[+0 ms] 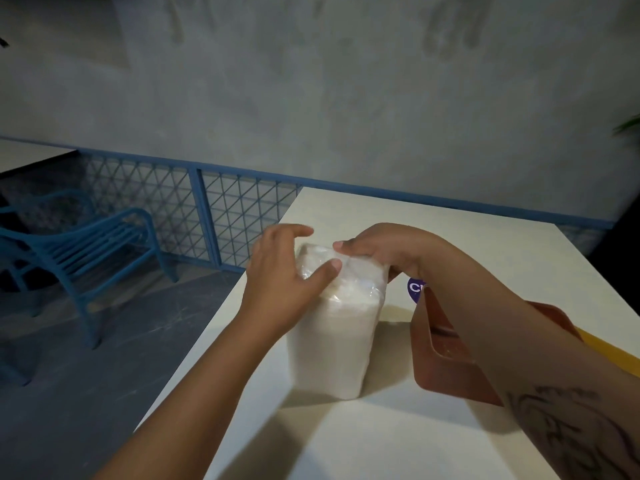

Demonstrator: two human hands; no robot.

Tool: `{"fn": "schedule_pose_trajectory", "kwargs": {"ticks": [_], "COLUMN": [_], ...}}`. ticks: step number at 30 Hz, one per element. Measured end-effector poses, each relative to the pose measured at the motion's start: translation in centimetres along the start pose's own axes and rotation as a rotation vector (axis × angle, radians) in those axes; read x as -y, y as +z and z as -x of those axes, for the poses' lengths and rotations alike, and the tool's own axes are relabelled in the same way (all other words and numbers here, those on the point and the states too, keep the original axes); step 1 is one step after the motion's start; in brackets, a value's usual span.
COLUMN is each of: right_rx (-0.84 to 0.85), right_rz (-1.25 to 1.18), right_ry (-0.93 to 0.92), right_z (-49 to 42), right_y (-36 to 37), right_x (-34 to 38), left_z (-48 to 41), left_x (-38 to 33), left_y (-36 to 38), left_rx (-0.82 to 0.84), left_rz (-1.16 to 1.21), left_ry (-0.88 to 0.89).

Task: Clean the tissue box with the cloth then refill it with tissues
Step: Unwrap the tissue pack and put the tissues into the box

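A pack of white tissues [332, 344] in clear plastic wrap stands upright on the white table [398, 441]. My left hand [284, 271] grips the pack's top left side, thumb pressed on the wrap. My right hand [377, 247] pinches the plastic at the top right. Behind my right forearm lies the reddish-brown tissue box [446, 362], open side up, just right of the pack. A yellow cloth [606, 344] shows at the right, mostly hidden by my arm.
A purple label [415, 289] lies on the table behind the pack. Left of the table, a blue chair [86, 258] stands on the floor before a blue mesh railing [214, 209]. A grey wall rises behind.
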State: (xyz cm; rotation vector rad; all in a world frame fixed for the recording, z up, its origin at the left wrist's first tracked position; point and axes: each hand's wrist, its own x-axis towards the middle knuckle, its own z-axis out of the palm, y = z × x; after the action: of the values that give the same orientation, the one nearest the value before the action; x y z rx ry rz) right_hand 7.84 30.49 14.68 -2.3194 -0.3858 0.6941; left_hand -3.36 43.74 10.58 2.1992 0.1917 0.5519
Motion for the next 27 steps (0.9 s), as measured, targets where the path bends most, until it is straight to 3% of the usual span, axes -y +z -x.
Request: {"fn": "schedule_pose_trajectory", "kwargs": {"ticks": [4, 9, 15, 19, 27], "right_rx": [0.09, 0.047, -0.06, -0.244, -0.677], "right_rz": [-0.167, -0.294, -0.039, 0.145, 0.141], "right_ry": [0.009, 0.085, 0.085, -0.016, -0.388], "right_z": [-0.3, -0.3, 0.3, 0.8, 4.5], "right_y": [-0.4, 0.1, 0.4, 1.1, 2.0], "right_x": [-0.4, -0.1, 1.2, 2.2, 3.5], "left_z": [-0.2, -0.2, 0.0, 0.1, 0.3], "left_x": [-0.4, -0.7, -1.0, -1.0, -1.1], "left_y": [-0.4, -0.4, -0.4, -0.5, -0.4], "left_rx": [0.175, 0.176, 0.174, 0.167, 0.081], "left_rz": [-0.014, -0.045, -0.079, -0.138, -0.137], "left_ry": [0.012, -0.016, -0.011, 0.002, -0.02]}}
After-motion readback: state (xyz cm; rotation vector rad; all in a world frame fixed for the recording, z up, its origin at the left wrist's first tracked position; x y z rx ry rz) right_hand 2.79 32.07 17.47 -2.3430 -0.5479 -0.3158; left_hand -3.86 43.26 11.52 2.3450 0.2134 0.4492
